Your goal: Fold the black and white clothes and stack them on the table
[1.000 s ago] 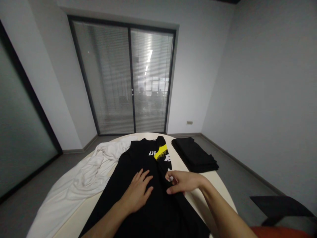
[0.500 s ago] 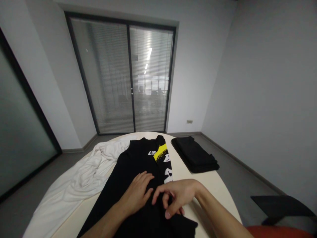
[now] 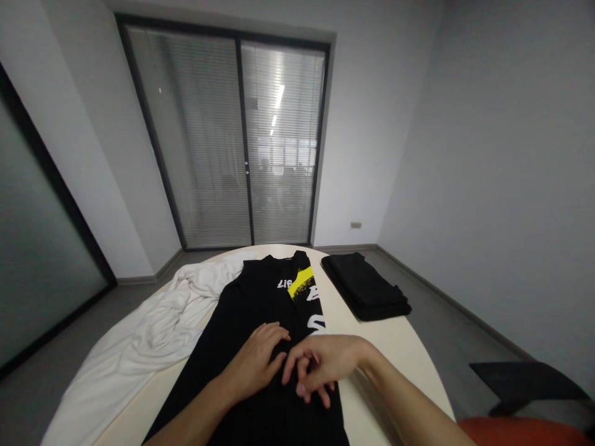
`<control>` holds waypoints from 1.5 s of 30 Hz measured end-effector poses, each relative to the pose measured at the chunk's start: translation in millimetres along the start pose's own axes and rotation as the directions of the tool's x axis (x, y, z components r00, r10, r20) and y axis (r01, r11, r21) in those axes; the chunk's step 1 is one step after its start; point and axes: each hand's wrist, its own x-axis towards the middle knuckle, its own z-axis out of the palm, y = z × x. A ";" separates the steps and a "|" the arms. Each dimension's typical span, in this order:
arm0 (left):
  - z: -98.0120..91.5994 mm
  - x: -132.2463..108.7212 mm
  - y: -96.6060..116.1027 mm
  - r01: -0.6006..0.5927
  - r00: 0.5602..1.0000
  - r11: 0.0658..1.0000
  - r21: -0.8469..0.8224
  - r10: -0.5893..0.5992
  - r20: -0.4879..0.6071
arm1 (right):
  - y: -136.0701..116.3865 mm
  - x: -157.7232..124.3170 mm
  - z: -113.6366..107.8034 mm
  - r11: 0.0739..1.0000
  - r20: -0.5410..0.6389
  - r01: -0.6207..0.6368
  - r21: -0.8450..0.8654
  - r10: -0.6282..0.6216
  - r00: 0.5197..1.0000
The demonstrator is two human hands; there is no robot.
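Observation:
A black T-shirt (image 3: pixel 260 297) lies lengthwise on the table, its right side folded inward so that a yellow patch and white print show along that edge. Small white lettering sits near the collar. My left hand (image 3: pixel 257 362) rests flat on the middle of the shirt, fingers extended. Just to its right, my right hand (image 3: pixel 325 365) is over the folded part, its fingers loosely bent and apart, with no cloth visible between them. The shirt's lower end runs out of view at the bottom.
A crumpled white cloth (image 3: pixel 158 322) covers the left side of the round cream table (image 3: pixel 395 353). A stack of folded black clothes (image 3: pixel 365 288) sits at the right. Beyond the right edge stands a chair with a black armrest (image 3: pixel 525 384) and red seat (image 3: pixel 525 430).
The flap of black cloth that stuck out at the lower right now lies in line with the folded edge. My right hand's fingers have spread a little; my left hand stays put.

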 end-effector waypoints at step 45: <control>13.9 -26.5 51.5 -0.434 0.846 0.891 -0.132 0.453 0.279 | 61.6 35.7 -21.0 0.786 -0.725 -0.245 -0.567 -0.336 0.601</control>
